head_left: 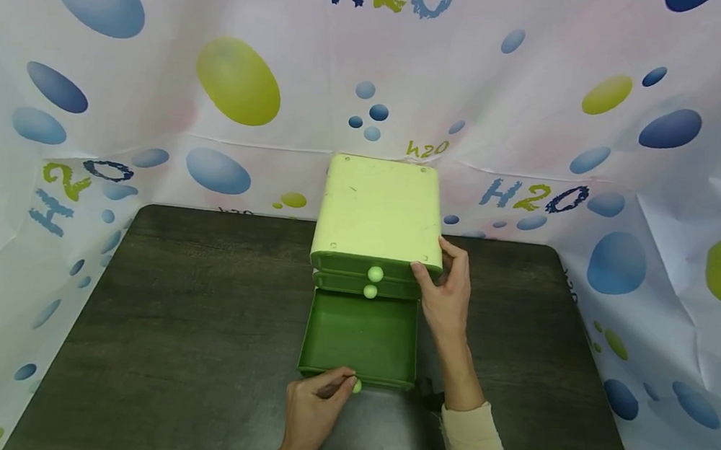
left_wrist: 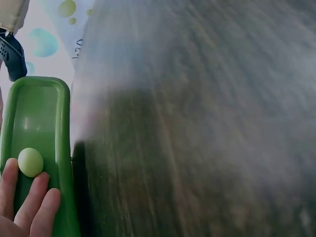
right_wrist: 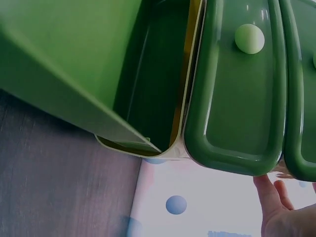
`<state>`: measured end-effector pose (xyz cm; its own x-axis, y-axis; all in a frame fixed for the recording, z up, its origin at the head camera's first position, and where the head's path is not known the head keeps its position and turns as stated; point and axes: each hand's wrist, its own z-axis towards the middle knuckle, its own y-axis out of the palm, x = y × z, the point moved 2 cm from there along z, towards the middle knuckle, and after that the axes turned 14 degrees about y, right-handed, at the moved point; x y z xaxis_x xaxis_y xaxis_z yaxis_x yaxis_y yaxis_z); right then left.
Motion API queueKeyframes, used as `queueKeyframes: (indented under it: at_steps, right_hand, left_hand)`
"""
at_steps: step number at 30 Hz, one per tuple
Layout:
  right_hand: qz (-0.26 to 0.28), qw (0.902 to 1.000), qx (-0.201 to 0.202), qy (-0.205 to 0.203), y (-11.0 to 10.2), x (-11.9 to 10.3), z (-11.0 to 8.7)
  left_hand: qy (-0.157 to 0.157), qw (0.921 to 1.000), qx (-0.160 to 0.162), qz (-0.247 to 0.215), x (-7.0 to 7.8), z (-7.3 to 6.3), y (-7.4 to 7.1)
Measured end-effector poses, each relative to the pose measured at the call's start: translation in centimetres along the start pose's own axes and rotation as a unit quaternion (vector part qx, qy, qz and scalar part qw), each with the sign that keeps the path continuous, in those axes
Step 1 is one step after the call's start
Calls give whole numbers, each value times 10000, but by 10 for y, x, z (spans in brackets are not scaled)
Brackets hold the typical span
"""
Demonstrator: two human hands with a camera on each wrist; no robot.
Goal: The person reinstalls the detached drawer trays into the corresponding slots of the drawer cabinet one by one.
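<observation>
A small chest of drawers [head_left: 380, 212] with a light-green top stands at the back of the table. Its bottom drawer [head_left: 363, 334] is pulled far out, and no contents show inside. At that drawer's front, my left hand [head_left: 313, 409] pinches the round pale-green knob [left_wrist: 30, 162]. My right hand [head_left: 447, 298] holds the chest's front right corner, thumb at the top front edge and fingers along the side. Above the drawn-out drawer, the middle drawer [right_wrist: 242, 94] and the top one sit closed, each with a round knob.
The dark wood-grain table [head_left: 194, 325] spreads out on both sides of the chest. Behind it and at the sides hangs a white sheet [head_left: 276, 152] printed with blue and green ovals and H2O lettering. A dark strap [head_left: 430, 395] is at the right wrist.
</observation>
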<state>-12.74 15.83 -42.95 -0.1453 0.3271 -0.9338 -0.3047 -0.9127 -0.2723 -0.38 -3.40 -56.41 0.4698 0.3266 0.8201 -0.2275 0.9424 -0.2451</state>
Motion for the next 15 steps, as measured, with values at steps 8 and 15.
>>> queueKeyframes:
  at_steps: [8,15]
  right_hand:
    - [-50,9992,-201,350,-2,-1,1]
    - [-36,9980,-383,504,-3,1,1]
  left_hand:
    - [30,9996,136,-246,0,3,2]
    - [-123,9998,-15,-130,0,7,7]
